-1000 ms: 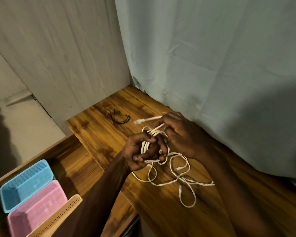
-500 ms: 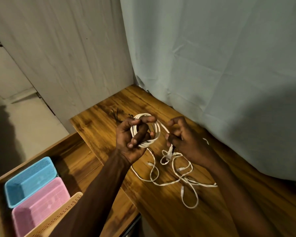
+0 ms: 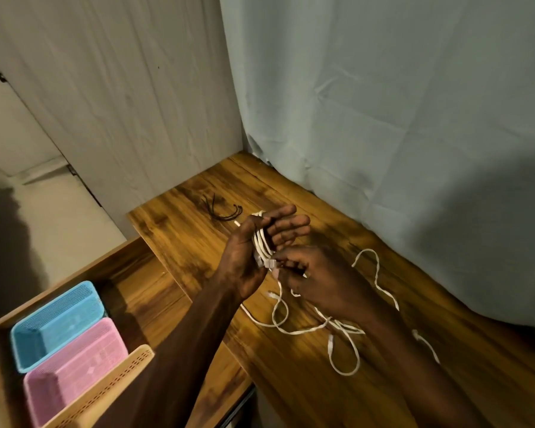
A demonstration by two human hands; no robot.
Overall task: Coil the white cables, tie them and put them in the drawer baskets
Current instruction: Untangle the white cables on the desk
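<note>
A coil of white cable [image 3: 261,242] lies across the palm of my left hand [image 3: 247,264], which is held palm up above the wooden tabletop [image 3: 306,381] with its fingers straight. My right hand [image 3: 322,285] is just to the right of it and pinches the cable's plug end [image 3: 271,264] against the bottom of the coil. More loose white cable [image 3: 286,327] trails in loops on the tabletop under and beside my right forearm. In the open drawer [image 3: 142,282] at the lower left stand a blue basket [image 3: 56,322], a pink basket [image 3: 74,366] and a beige basket [image 3: 112,387].
A few black cable ties [image 3: 223,211] lie on the tabletop beyond my left hand. A pale curtain [image 3: 383,118] hangs along the table's right side, and a pale wood-grain panel [image 3: 121,103] stands behind it.
My left hand has opened from a grip on the coil to straight fingers. My right hand has brought the cable's end to the coil's lower side.
</note>
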